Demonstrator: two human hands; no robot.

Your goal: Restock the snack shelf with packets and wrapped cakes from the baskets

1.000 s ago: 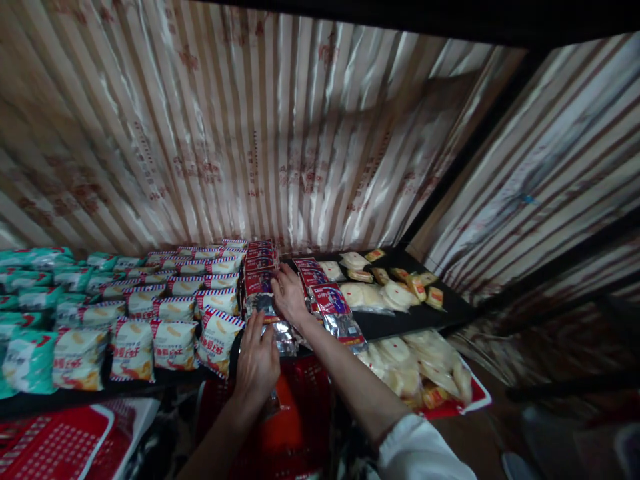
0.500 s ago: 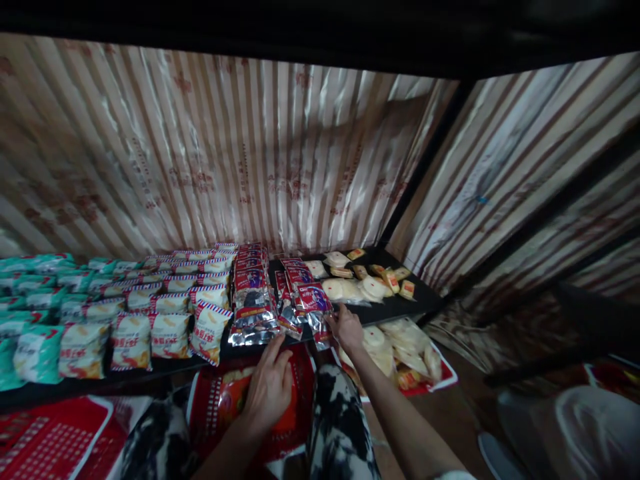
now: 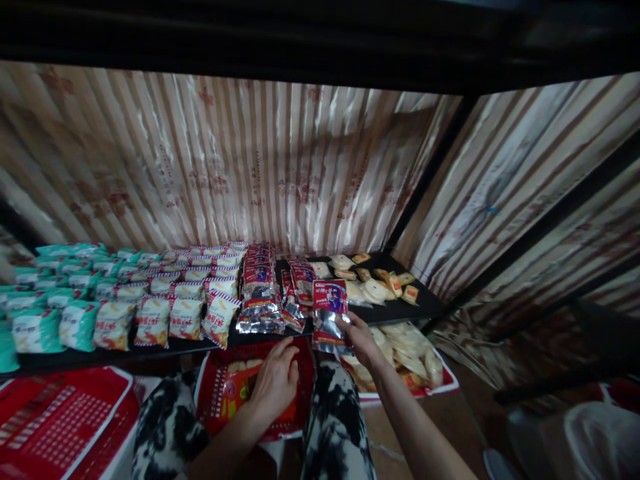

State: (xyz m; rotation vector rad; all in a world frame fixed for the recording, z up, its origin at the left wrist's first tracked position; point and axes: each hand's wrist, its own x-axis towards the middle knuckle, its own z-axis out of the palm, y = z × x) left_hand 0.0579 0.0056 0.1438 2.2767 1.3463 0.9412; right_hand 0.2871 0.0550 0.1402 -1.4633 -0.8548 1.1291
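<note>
My right hand point(image 3: 361, 340) grips the right edge of a dark red and silver snack packet point(image 3: 330, 313), held upright at the front of the black shelf point(image 3: 417, 308). Similar red packets point(image 3: 301, 280) lie overlapping just behind it, and a neat row of the same red packets point(image 3: 260, 287) runs back to their left. My left hand point(image 3: 276, 377) hovers with its fingers apart over a red basket point(image 3: 207, 383) holding orange and yellow packages point(image 3: 237, 387). Nothing is in that hand.
White snack bags point(image 3: 186, 317) and teal bags point(image 3: 37, 331) fill the shelf's left side. Pale flat packs point(image 3: 375, 291) and small yellow packets point(image 3: 410, 295) lie at the right. Below stand a basket of pale packs point(image 3: 410, 353) and another red basket point(image 3: 60, 420). Striped sheeting point(image 3: 225, 167) hangs behind.
My right hand has taken hold of the red packet and raised it upright off the pile, toward me. My left hand stays above the basket. The view has shifted slightly.
</note>
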